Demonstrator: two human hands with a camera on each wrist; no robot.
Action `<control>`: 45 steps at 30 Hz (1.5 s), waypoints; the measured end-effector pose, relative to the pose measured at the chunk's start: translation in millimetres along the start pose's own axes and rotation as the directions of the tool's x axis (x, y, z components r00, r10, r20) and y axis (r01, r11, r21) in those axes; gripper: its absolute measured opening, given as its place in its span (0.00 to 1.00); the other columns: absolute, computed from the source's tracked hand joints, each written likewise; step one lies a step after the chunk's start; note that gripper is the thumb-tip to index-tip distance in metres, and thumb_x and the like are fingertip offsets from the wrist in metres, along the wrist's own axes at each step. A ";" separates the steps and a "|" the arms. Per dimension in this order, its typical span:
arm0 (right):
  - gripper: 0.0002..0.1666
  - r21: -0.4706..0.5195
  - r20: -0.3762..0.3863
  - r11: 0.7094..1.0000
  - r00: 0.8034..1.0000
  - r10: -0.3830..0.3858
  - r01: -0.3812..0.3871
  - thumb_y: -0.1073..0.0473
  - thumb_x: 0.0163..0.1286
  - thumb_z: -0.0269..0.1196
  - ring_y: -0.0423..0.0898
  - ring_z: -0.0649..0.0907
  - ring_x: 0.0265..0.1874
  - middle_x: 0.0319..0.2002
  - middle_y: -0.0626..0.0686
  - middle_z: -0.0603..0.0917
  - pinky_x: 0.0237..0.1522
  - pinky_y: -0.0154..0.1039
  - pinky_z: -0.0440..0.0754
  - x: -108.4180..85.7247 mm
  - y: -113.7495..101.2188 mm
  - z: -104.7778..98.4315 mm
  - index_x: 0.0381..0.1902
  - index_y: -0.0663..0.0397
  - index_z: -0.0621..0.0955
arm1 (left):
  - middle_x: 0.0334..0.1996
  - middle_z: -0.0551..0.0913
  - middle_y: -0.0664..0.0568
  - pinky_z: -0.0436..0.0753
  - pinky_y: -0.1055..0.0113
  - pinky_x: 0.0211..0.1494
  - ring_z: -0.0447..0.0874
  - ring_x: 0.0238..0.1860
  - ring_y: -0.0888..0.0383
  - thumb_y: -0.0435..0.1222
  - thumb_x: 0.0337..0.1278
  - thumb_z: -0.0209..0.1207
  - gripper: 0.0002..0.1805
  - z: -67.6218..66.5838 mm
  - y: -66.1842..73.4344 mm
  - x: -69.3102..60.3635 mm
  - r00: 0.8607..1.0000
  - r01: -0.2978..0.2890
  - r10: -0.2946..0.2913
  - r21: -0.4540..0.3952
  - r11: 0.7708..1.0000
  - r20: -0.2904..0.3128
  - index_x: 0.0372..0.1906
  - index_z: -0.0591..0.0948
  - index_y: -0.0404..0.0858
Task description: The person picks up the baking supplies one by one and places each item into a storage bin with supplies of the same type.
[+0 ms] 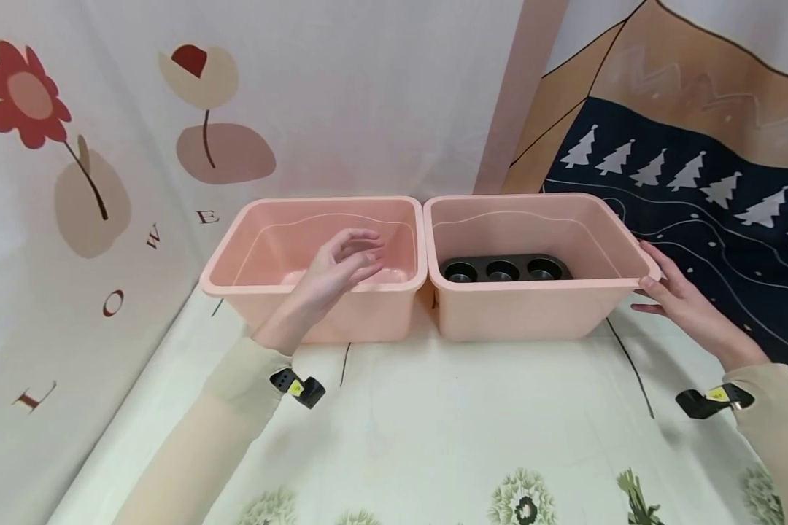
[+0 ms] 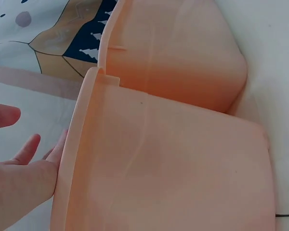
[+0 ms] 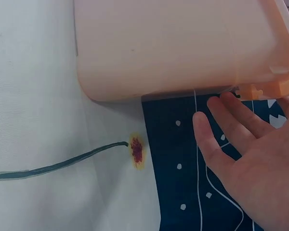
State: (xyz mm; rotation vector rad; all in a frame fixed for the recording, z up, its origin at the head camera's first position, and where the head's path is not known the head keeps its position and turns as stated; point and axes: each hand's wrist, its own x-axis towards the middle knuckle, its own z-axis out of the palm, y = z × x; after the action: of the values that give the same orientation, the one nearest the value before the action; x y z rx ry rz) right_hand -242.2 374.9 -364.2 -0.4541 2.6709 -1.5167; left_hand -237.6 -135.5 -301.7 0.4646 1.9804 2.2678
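Note:
Two pink plastic bins stand side by side on the table. Over the left bin (image 1: pixel 322 310) hovers my left hand (image 1: pixel 331 270), its fingers loosely bent and holding nothing. In the left wrist view, that hand (image 2: pixel 26 175) shows beside the bin's rim (image 2: pixel 70 168). Inside the right bin (image 1: pixel 512 313) lies a black muffin tin (image 1: pixel 515 262), its lower part hidden by the front wall. My right hand (image 1: pixel 679 292) touches that bin's right rim at the front corner. From the right wrist view, its relaxed fingers (image 3: pixel 238 122) are spread beneath the rim.
A pale cloth with printed flowers covers the table (image 1: pixel 460 408). Behind the bins hangs a white printed curtain (image 1: pixel 368 102). At the right is a dark blue cloth (image 1: pixel 716 219) with white trees. Each wrist wears a small black camera (image 1: pixel 298 386).

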 end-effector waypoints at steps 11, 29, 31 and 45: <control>0.38 -0.062 -0.045 0.998 0.998 -0.031 0.028 0.58 0.80 0.43 0.22 0.67 0.49 0.72 0.69 0.46 0.39 0.22 0.77 -3.6 -0.1 2.5 0.78 0.33 0.39 | 0.58 0.70 0.33 0.75 0.58 0.59 0.74 0.58 0.47 0.22 0.63 0.48 0.20 -12.5 -3.4 -17.8 0.998 -0.061 0.060 -0.024 0.998 -0.033 0.60 0.66 0.23; 0.39 -0.328 -0.107 0.943 0.994 0.021 -0.055 0.51 0.79 0.47 0.74 0.57 0.64 0.71 0.72 0.52 0.54 0.70 0.66 -10.2 -18.9 -0.8 0.77 0.54 0.43 | 0.54 0.75 0.38 0.76 0.55 0.56 0.76 0.57 0.44 0.21 0.67 0.43 0.16 -49.0 -9.0 -55.0 0.994 -0.108 0.109 -0.072 0.992 0.011 0.57 0.69 0.27; 0.39 -0.339 -0.114 0.940 0.994 0.001 -0.040 0.52 0.78 0.47 0.72 0.57 0.64 0.71 0.71 0.53 0.59 0.48 0.71 -12.4 -16.1 -1.7 0.77 0.54 0.44 | 0.55 0.76 0.38 0.76 0.54 0.56 0.76 0.57 0.44 0.21 0.67 0.44 0.16 -52.0 -10.0 -59.7 0.992 -0.116 0.119 -0.066 0.991 0.035 0.57 0.69 0.27; 0.42 -0.430 -0.121 0.900 0.992 0.018 -0.069 0.51 0.76 0.51 0.76 0.50 0.66 0.71 0.74 0.45 0.54 0.78 0.52 -27.6 5.3 -0.2 0.76 0.62 0.45 | 0.53 0.79 0.37 0.77 0.55 0.55 0.77 0.56 0.46 0.21 0.68 0.46 0.16 -81.4 -21.3 -83.1 0.981 -0.135 0.126 0.057 0.989 0.147 0.58 0.68 0.23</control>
State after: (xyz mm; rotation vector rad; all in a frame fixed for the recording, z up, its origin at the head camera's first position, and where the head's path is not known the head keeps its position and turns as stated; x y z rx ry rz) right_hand -217.1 385.0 -371.6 -0.3224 3.0883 -0.9497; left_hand -184.9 -232.0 -345.3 0.7634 2.0134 2.1760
